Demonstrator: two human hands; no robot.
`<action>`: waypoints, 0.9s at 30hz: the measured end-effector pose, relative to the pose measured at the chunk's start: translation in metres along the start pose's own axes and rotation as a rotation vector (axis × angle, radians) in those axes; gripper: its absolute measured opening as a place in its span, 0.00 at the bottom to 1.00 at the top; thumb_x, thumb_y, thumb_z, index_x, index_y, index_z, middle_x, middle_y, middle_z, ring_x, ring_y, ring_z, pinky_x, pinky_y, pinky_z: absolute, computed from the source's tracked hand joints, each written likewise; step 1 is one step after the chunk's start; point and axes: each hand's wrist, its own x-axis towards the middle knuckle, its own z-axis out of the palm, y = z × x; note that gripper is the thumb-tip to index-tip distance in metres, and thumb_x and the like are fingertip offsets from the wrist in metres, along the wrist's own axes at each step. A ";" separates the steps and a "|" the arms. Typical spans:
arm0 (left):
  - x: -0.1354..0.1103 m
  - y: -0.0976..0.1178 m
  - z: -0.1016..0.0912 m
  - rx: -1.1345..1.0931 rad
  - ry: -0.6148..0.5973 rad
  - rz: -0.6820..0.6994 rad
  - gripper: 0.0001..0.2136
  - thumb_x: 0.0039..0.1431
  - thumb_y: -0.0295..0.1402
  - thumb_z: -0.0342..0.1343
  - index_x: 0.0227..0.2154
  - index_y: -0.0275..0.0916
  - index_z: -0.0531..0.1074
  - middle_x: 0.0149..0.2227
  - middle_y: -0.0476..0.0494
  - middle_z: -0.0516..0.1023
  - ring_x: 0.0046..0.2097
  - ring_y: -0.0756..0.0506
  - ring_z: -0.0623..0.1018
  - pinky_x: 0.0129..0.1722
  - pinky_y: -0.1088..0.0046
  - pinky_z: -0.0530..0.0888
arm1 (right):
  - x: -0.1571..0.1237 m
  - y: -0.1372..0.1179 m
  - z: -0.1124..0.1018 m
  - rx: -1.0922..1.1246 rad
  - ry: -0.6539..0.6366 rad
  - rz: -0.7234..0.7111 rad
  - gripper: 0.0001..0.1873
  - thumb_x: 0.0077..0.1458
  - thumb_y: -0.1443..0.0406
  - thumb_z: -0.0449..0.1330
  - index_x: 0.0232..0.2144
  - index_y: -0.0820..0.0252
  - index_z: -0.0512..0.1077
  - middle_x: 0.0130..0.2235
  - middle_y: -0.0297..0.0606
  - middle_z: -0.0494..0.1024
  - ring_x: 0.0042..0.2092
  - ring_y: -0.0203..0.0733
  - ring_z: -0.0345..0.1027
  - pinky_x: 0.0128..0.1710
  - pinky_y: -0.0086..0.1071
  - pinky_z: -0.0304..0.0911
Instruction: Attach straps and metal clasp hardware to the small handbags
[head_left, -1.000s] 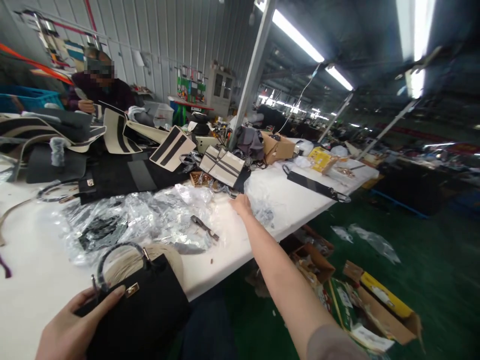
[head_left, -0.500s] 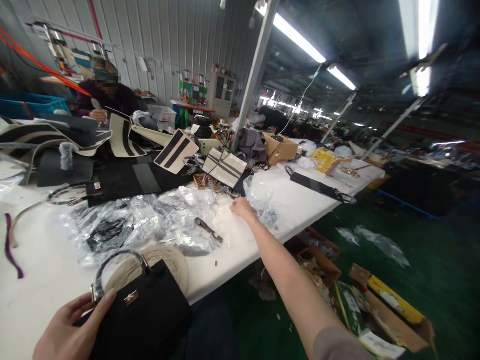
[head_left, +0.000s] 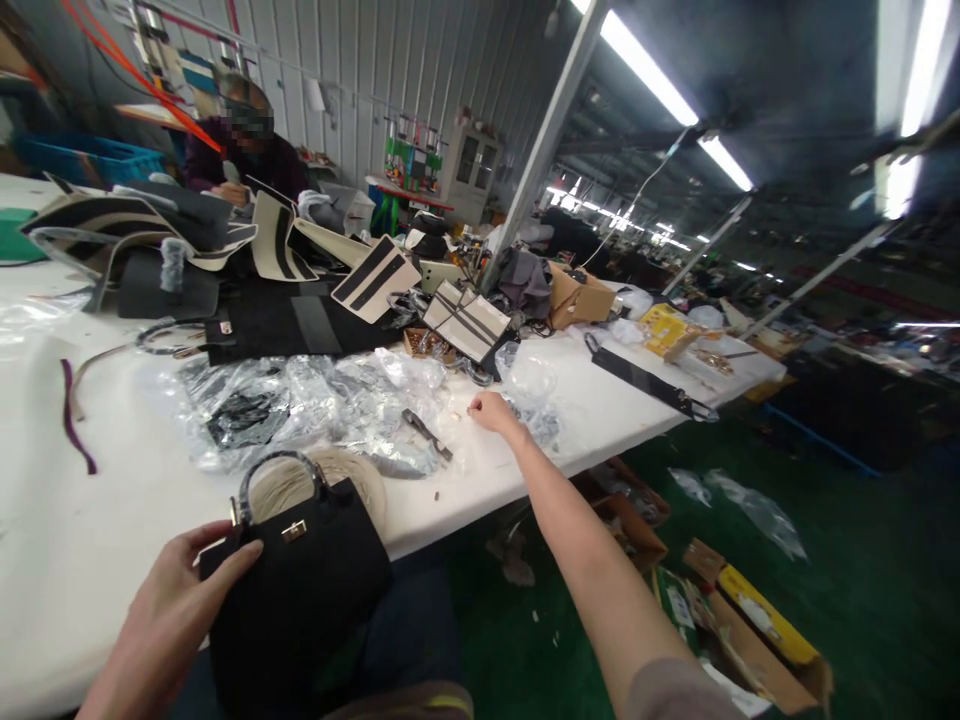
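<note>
My left hand [head_left: 191, 590] grips the upper left edge of a black handbag [head_left: 300, 590], its thumb on the front panel. The bag has a wrapped top handle and a small gold clasp [head_left: 295, 531]. It leans at the near edge of the white table [head_left: 150, 500], in front of a coil of cream cord [head_left: 375, 500]. My right hand [head_left: 489, 411] reaches out over the tabletop with its fingers pinched together; whatever may be between them is too small to make out. A tiny pale piece [head_left: 456, 417] lies just left of those fingertips. Nearby rests a dark metal hand tool [head_left: 426, 434].
Clear plastic bags [head_left: 322, 400] spread over the middle of the table. Behind them lie black and cream bag panels [head_left: 377, 280] and a small box of metal bits [head_left: 427, 345]. A co-worker [head_left: 244, 150] sits across the table. Open cartons [head_left: 765, 640] stand on the green floor at right.
The camera view has shifted, so the table appears higher and turned. My right hand has drawn back slightly from the striped panel. My left hand still holds the handbag.
</note>
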 end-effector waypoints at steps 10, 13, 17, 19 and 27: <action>-0.027 0.005 0.004 0.132 0.147 0.187 0.15 0.59 0.48 0.60 0.40 0.45 0.82 0.42 0.39 0.89 0.44 0.33 0.85 0.47 0.57 0.76 | -0.047 -0.040 -0.003 0.199 0.201 0.006 0.06 0.54 0.64 0.66 0.32 0.62 0.81 0.35 0.49 0.87 0.40 0.50 0.82 0.45 0.37 0.75; -0.025 0.002 0.011 0.113 0.165 0.210 0.12 0.62 0.46 0.59 0.34 0.45 0.80 0.41 0.40 0.88 0.44 0.34 0.84 0.47 0.59 0.74 | -0.103 -0.090 0.003 0.438 0.239 -0.083 0.20 0.64 0.53 0.64 0.51 0.61 0.79 0.43 0.45 0.87 0.36 0.43 0.81 0.35 0.33 0.77; -0.018 0.002 0.018 0.116 0.153 0.214 0.11 0.63 0.45 0.57 0.32 0.44 0.77 0.38 0.40 0.86 0.42 0.35 0.81 0.46 0.60 0.71 | -0.203 -0.179 0.041 1.116 -0.132 -0.336 0.20 0.66 0.50 0.71 0.49 0.57 0.81 0.33 0.36 0.84 0.32 0.41 0.80 0.36 0.34 0.79; -0.016 0.003 0.019 0.128 0.117 0.194 0.12 0.64 0.45 0.56 0.31 0.44 0.74 0.32 0.43 0.81 0.38 0.37 0.78 0.42 0.61 0.69 | -0.232 -0.211 0.065 1.218 -0.309 -0.362 0.17 0.66 0.51 0.71 0.47 0.57 0.82 0.34 0.36 0.84 0.33 0.41 0.81 0.38 0.34 0.81; -0.030 0.005 0.021 -0.222 0.025 0.255 0.21 0.67 0.57 0.61 0.32 0.43 0.75 0.35 0.45 0.77 0.41 0.38 0.75 0.43 0.65 0.70 | -0.226 -0.215 0.099 1.300 -0.413 -0.304 0.19 0.63 0.49 0.75 0.49 0.54 0.85 0.39 0.38 0.85 0.36 0.42 0.82 0.43 0.39 0.83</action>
